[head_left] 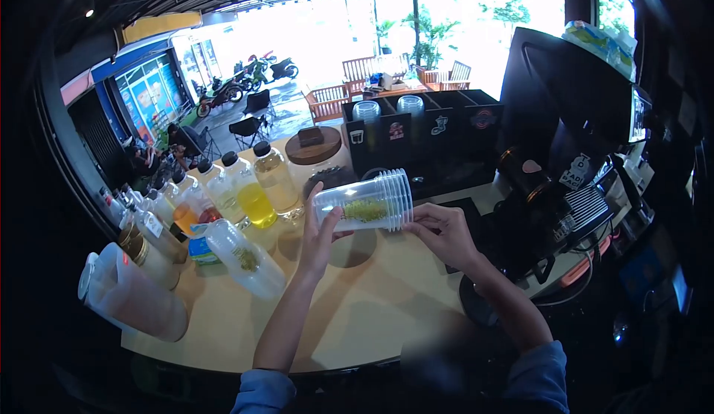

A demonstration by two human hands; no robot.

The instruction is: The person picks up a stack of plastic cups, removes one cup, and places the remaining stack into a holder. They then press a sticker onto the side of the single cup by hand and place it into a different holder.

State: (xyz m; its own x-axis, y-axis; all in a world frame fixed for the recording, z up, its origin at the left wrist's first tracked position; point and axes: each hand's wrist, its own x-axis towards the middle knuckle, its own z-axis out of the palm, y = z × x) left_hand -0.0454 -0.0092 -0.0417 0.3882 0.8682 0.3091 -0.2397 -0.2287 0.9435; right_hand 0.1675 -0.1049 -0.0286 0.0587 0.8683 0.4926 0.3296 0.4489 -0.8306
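A stack of clear plastic cups (361,204) with a green-yellow print lies sideways in the air above the counter, rims to the right. My left hand (321,230) is closed round its base end, thumb along the near side. At the rims, the fingers of my right hand (445,233) pinch the edge of the stack. To the left, another stack of clear cups (249,262) with a similar print leans at a slant on the counter in this view.
The pale counter (357,325) carries a white pitcher (141,295), several bottles such as one with yellow liquid (256,204), and a wooden-lidded jar (312,146). Behind stands a black organizer (424,143); coffee equipment (535,183) is at right. People (182,143) sit outside.
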